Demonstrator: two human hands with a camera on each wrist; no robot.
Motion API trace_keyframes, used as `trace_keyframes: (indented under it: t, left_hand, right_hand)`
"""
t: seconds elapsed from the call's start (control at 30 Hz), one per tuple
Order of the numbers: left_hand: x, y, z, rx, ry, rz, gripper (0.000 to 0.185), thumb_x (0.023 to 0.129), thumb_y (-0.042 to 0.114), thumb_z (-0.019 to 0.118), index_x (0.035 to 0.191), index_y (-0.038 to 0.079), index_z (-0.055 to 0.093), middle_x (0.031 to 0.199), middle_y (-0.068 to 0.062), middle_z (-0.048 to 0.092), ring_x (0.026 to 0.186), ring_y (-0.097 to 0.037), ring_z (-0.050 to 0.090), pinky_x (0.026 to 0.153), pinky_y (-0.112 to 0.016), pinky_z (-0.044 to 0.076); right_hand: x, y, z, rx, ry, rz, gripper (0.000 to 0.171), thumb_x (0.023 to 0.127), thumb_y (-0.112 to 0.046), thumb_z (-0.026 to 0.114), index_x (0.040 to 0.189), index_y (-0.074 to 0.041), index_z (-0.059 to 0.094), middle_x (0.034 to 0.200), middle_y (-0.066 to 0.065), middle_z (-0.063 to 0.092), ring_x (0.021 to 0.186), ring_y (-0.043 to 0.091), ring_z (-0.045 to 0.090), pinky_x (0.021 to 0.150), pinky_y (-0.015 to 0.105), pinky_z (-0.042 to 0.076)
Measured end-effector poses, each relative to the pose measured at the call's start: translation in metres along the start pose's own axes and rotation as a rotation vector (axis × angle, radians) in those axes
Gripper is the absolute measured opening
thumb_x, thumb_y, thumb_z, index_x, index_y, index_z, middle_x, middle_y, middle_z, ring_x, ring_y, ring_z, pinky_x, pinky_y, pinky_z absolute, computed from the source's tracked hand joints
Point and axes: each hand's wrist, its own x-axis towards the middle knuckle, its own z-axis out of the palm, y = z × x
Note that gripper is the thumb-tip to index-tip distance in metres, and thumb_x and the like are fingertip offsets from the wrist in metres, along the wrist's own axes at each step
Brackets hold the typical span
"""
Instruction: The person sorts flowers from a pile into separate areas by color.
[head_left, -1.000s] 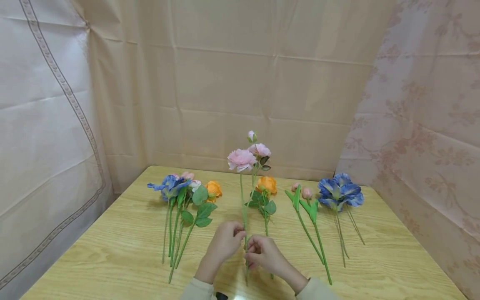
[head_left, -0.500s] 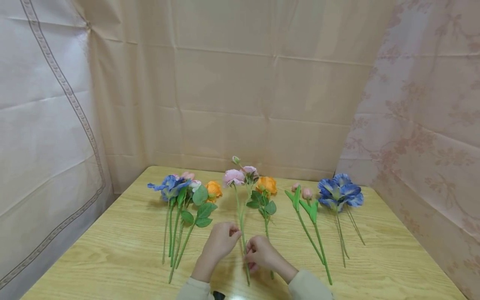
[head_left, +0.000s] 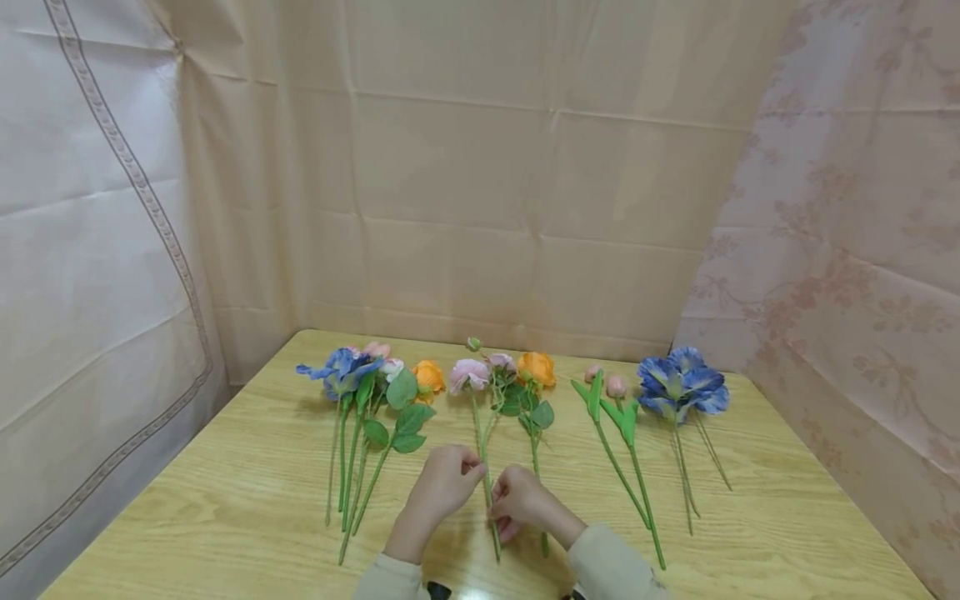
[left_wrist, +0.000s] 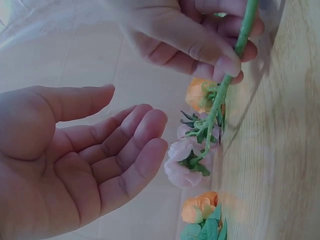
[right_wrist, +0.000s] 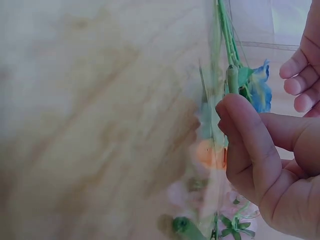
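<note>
Pink rose stem [head_left: 484,467] lies between orange rose [head_left: 537,369] and bunch [head_left: 367,392].

— What are the two hands doing at the near edge of the counter [head_left: 225,500]?
— The right hand [head_left: 525,502] pinches the stem of the pink rose spray [head_left: 480,379], which lies flat with its blooms toward the far edge. The left hand [head_left: 442,486] sits just beside that stem, fingertips at it; whether it grips, I cannot tell.
— And around them?
— Toward the left edge, a bunch of blue, pink and orange flowers [head_left: 375,379]. Just right of the spray, an orange rose [head_left: 537,368]. Then two pink tulip buds [head_left: 607,387], and blue flowers [head_left: 681,382] nearest the right edge.
</note>
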Motion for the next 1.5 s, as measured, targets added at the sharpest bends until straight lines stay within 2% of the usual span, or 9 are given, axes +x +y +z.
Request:
trace_keyframes:
  t: [0.3,0.57,0.73,0.97,1.07,1.27,1.5]
  left_hand:
    - [0.0,-0.001,0.001,0.019,-0.008,0.005,0.009,0.081,0.006,0.061,0.075,0.0,0.064,0.066,-0.002,0.057,0.06,-0.013,0.05,0.053,-0.025,0.04]
    - [-0.001,-0.001,0.0,0.019,-0.046,-0.012,0.011,0.082,0.007,0.061,0.076,-0.001,0.064,0.068,-0.003,0.058,0.061,-0.013,0.051,0.053,-0.025,0.041]
    - [-0.001,-0.001,0.0,0.018,-0.061,-0.034,0.013,0.083,0.009,0.062,0.08,-0.003,0.065,0.07,-0.005,0.059,0.062,-0.015,0.053,0.054,-0.026,0.043]
    - [-0.001,-0.003,0.0,0.012,-0.051,-0.02,0.013,0.083,0.009,0.062,0.075,-0.001,0.063,0.065,-0.002,0.056,0.057,-0.011,0.048,0.05,-0.024,0.039]
    - [-0.001,-0.007,-0.001,0.03,-0.031,-0.033,0.013,0.083,0.01,0.061,0.075,0.0,0.063,0.065,-0.001,0.055,0.056,-0.01,0.047,0.049,-0.024,0.039]
    - [-0.001,-0.019,-0.008,0.139,0.082,-0.107,0.012,0.082,0.007,0.062,0.085,-0.004,0.062,0.07,-0.007,0.059,0.058,-0.015,0.053,0.051,-0.027,0.043]
    - [0.005,-0.04,-0.023,0.204,0.178,-0.193,0.013,0.078,-0.011,0.056,0.09,-0.012,0.061,0.078,-0.019,0.06,0.073,-0.031,0.059,0.059,-0.036,0.048]
  right_hand:
    - [0.005,-0.001,0.0,-0.006,0.01,0.016,0.017,0.074,0.013,0.061,0.063,0.004,0.052,0.05,0.011,0.056,0.041,0.019,0.057,0.044,0.031,0.049]
    - [0.005,-0.002,-0.001,-0.007,-0.011,0.018,0.014,0.075,0.012,0.06,0.066,0.004,0.055,0.053,0.013,0.057,0.044,0.022,0.059,0.045,0.03,0.05]
    - [0.006,-0.001,-0.001,0.027,-0.023,0.024,0.01,0.077,0.013,0.058,0.068,0.007,0.056,0.056,0.013,0.058,0.045,0.022,0.059,0.046,0.031,0.05]
    - [0.006,0.001,-0.003,0.071,-0.05,0.019,0.01,0.08,0.007,0.056,0.07,0.009,0.058,0.058,0.013,0.059,0.045,0.022,0.059,0.047,0.033,0.05]
    - [0.003,0.0,-0.005,0.071,-0.064,0.006,0.012,0.082,0.004,0.056,0.072,0.009,0.059,0.059,0.014,0.06,0.045,0.022,0.059,0.046,0.033,0.05]
    - [-0.004,-0.003,-0.01,0.066,-0.09,-0.05,0.013,0.083,0.0,0.056,0.077,0.01,0.06,0.061,0.015,0.061,0.048,0.025,0.06,0.046,0.032,0.05]
    - [-0.008,0.0,-0.018,0.083,-0.093,-0.075,0.015,0.084,-0.003,0.056,0.08,0.01,0.06,0.062,0.013,0.06,0.047,0.023,0.06,0.045,0.032,0.05]
